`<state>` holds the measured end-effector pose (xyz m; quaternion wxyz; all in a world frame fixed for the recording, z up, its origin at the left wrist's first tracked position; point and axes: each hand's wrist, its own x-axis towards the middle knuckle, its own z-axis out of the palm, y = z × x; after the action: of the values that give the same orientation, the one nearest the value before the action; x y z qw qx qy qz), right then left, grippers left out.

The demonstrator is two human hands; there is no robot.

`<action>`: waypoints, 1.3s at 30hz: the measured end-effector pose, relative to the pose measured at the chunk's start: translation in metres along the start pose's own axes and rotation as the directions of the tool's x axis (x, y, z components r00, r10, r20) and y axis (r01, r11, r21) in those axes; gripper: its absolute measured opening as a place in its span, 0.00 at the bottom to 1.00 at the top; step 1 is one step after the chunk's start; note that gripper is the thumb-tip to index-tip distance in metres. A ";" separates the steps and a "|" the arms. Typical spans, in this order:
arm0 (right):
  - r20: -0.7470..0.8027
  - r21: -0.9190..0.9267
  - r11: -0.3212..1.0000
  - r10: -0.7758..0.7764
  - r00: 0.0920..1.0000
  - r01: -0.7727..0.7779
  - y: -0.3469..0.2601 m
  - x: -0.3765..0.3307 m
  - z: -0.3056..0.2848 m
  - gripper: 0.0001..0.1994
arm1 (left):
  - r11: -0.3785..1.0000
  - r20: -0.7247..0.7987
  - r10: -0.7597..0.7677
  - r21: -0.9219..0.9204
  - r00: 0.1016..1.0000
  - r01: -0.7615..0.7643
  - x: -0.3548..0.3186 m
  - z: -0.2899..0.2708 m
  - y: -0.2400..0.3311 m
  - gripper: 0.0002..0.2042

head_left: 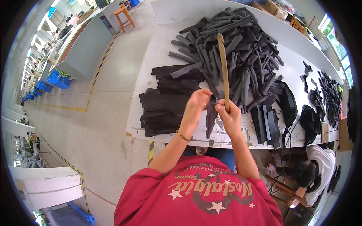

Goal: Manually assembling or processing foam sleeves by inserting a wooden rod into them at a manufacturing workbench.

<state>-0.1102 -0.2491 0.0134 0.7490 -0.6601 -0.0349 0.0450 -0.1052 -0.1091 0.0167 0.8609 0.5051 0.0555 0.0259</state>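
My right hand (pixel 230 116) is closed round the lower end of a curved wooden stick (pixel 224 67), which points away from me over the table. Between my hands hangs a narrow dark grey fabric piece (pixel 211 120), its lower end tapering toward the table's near edge. The fingers of my left hand (pixel 199 102) pinch its upper part. Whether my right fingers also grip the fabric is hard to see. Just beyond lies a large heap of dark grey fabric tubes (pixel 241 41). Stacked flat black fabric pieces (pixel 164 111) lie left of my left hand.
The white table (pixel 158 49) has a raised back panel. At right lie a small fabric stack (pixel 266 124), black bundles (pixel 288 100) with a cord, and another dark pile (pixel 331 98). A seated person (pixel 316 169) works at the lower right. A wooden stool (pixel 123 17) stands far left.
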 end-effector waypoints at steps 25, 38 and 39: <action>0.259 -0.598 0.802 0.188 0.947 0.004 0.002 -0.010 -0.089 0.09 | 0.192 0.519 0.166 0.817 0.838 -0.544 0.059 -0.138 0.043 0.03; 0.301 -0.571 0.819 0.148 0.942 0.054 0.013 -0.003 -0.040 0.12 | 0.165 0.682 0.214 0.681 0.700 -0.714 0.028 -0.074 0.037 0.02; 0.307 -0.494 0.868 0.116 0.945 0.054 0.017 -0.004 -0.025 0.13 | 0.161 0.727 0.202 0.637 0.657 -0.754 0.019 -0.061 0.026 0.03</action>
<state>-0.1118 -0.2717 -0.0068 0.5370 -0.8139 -0.1581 0.1553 -0.0937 -0.0417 0.0083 0.3441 0.8677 -0.3267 0.1480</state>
